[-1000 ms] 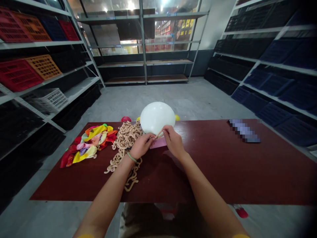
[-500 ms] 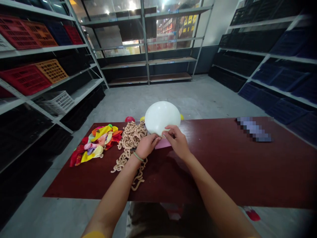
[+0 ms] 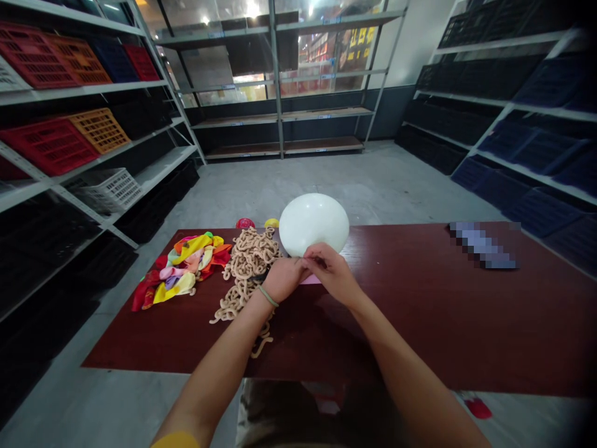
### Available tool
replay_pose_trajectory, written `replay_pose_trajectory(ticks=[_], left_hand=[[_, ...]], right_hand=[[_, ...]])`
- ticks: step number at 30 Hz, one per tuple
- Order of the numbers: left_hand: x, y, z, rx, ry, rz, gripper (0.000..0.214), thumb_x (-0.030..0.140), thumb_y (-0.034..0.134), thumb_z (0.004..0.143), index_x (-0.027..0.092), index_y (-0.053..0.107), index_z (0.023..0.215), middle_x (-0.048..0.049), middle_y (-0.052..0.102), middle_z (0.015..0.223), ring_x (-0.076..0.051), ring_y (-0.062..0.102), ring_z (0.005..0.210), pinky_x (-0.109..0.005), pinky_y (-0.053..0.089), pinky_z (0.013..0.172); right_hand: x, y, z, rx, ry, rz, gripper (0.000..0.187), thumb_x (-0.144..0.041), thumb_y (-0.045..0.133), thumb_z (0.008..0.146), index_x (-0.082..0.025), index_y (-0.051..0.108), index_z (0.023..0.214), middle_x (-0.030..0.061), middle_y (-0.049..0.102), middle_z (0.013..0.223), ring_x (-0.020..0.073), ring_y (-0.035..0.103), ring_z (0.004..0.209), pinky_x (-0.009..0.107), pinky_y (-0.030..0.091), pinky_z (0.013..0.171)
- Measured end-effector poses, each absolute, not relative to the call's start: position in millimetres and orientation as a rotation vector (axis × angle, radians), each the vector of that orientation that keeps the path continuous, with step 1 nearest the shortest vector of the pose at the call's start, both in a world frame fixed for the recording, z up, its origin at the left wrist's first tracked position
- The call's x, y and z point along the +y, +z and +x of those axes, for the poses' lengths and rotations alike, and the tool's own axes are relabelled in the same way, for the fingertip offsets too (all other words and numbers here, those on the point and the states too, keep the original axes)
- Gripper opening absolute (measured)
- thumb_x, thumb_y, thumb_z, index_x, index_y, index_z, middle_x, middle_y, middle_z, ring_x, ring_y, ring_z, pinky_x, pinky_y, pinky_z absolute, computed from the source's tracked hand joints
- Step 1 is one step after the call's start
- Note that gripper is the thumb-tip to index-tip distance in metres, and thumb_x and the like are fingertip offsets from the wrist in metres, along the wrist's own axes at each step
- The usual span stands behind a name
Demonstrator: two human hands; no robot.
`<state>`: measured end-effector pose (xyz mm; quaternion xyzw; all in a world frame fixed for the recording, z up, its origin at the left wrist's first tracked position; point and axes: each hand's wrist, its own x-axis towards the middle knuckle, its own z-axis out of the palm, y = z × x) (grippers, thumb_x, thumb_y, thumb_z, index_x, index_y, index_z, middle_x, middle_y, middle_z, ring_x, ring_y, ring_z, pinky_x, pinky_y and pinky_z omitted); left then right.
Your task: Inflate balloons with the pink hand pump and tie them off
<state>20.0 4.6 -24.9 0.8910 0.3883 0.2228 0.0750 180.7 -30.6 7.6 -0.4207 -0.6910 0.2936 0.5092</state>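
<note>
An inflated white balloon (image 3: 314, 223) stands above the table's far edge, its neck end toward me. My left hand (image 3: 285, 275) and my right hand (image 3: 330, 267) meet at that near end, fingers closed in a pinch. The neck itself is hidden between the fingertips. Under the hands a bit of a pink flat piece (image 3: 311, 280) shows. Just left of my left hand lies a heap of curly beige strands (image 3: 249, 255), some trailing toward me. Farther left is a pile of limp, colourful uninflated balloons (image 3: 189, 264).
The dark red-brown table (image 3: 420, 311) spans the view. A blurred-out flat object (image 3: 482, 244) lies at its far right. Round red (image 3: 245, 223) and yellow (image 3: 271, 222) things show beyond the far edge. Shelves with crates (image 3: 51, 146) stand on both sides.
Both hands have drawn closer together at the balloon's neck, the left moving right. The balloon has shifted slightly right, and less of the pink piece shows.
</note>
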Motion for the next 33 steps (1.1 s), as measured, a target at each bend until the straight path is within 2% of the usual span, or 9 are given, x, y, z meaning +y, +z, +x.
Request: replay_pose_trajectory(ticks=[4,6,11,17,21,25,30,33], left_hand=[[6.0,-25.2,17.6,1.235,0.828,2.495,0.037,0.036,0.040,0.100,0.017,0.061,0.077,-0.0063,0.065,0.072,-0.017,0.060,0.067,-0.026,0.042,0.066],[7.8,-23.0,13.5,1.242,0.934,2.344,0.041,0.036,0.036,0.101,0.017,0.061,0.074,-0.0044,0.064,0.069,-0.015,0.059,0.065,-0.025,0.042,0.065],[11.8,-17.8,3.4,1.248,1.091,2.005,0.046,0.043,0.033,0.101,0.019,0.057,0.071,0.0018,0.052,0.056,-0.012,0.049,0.053,-0.024,0.037,0.057],[9.7,-15.4,3.9,1.219,1.072,2.005,0.048,0.045,0.032,0.101,0.018,0.056,0.068,0.0017,0.051,0.054,-0.012,0.047,0.052,-0.025,0.036,0.056],[6.1,-12.4,6.2,1.197,1.048,2.168,0.050,0.044,0.034,0.100,0.018,0.052,0.061,0.0005,0.051,0.054,-0.012,0.046,0.053,-0.025,0.034,0.056],[4.6,-12.0,6.5,1.173,1.032,2.199,0.051,0.044,0.035,0.100,0.018,0.053,0.059,0.0000,0.051,0.053,-0.012,0.047,0.053,-0.025,0.034,0.057],[8.1,-16.3,7.4,1.198,1.035,1.881,0.053,0.049,0.036,0.098,0.017,0.062,0.065,0.0005,0.053,0.052,-0.011,0.048,0.048,-0.023,0.036,0.051],[10.7,-13.7,8.2,1.113,1.020,1.653,0.047,0.054,0.046,0.093,0.016,0.066,0.073,0.0010,0.056,0.055,-0.010,0.048,0.046,-0.022,0.037,0.048]], right_hand=[[-27.1,8.1,186.3,-1.686,0.510,-0.931,0.017,-0.028,0.052,0.095,-0.028,0.059,0.111,0.0060,0.061,0.126,0.0194,0.057,0.108,0.034,0.052,0.080],[-24.5,8.2,189.5,-1.671,0.367,-0.933,0.019,-0.025,0.050,0.097,-0.028,0.058,0.113,0.0067,0.057,0.132,0.0213,0.053,0.118,0.037,0.051,0.085],[-20.0,3.3,192.7,-1.761,0.057,-1.005,0.018,-0.023,0.053,0.096,-0.027,0.061,0.111,0.0057,0.063,0.104,0.0216,0.056,0.100,0.041,0.048,0.090],[-20.2,-4.7,188.4,-1.947,-0.151,-1.116,0.031,-0.026,0.057,0.094,-0.024,0.062,0.124,0.0087,0.060,0.104,0.0230,0.051,0.096,0.041,0.045,0.088],[-21.4,-6.1,188.0,-1.961,-0.247,-1.162,0.024,-0.028,0.057,0.094,-0.027,0.067,0.116,0.0066,0.060,0.099,0.0218,0.050,0.092,0.040,0.043,0.086],[-22.8,-3.3,188.6,-1.922,-0.246,-1.131,0.014,-0.027,0.055,0.095,-0.027,0.069,0.099,0.0045,0.061,0.091,0.0208,0.051,0.089,0.038,0.042,0.084],[-23.2,0.6,185.0,-1.735,-0.055,-1.115,0.013,-0.020,0.047,0.096,-0.024,0.060,0.097,0.0062,0.060,0.096,0.0214,0.052,0.094,0.040,0.044,0.086],[-23.3,1.1,182.1,-1.667,-0.027,-1.117,0.011,-0.020,0.046,0.097,-0.023,0.056,0.094,0.0065,0.058,0.094,0.0218,0.051,0.094,0.041,0.045,0.085]])
